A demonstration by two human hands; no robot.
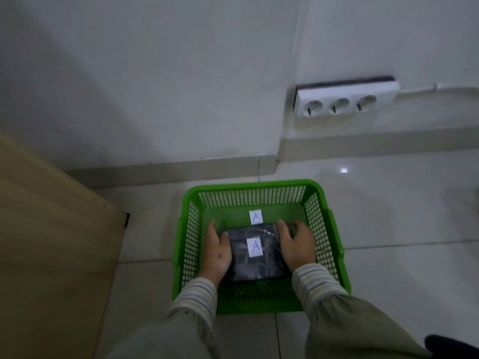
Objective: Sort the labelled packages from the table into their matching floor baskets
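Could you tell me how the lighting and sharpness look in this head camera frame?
Head view: dim and greyish overall; a small glare spot shines on the floor tiles; the dark package and both hands look soft, though its A label stays readable; wide-angle bending curves the green basket rim and the wall skirting.

Green mesh basket, dark package, white label, striped cuffs

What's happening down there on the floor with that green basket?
A person is sorting packages by letter. Both hands, the left hand and the right hand, hold a dark wrapped package by its sides inside the green basket on the tiled floor. The package's label reads A, matching the A tag in the basket, so it is in the right place.
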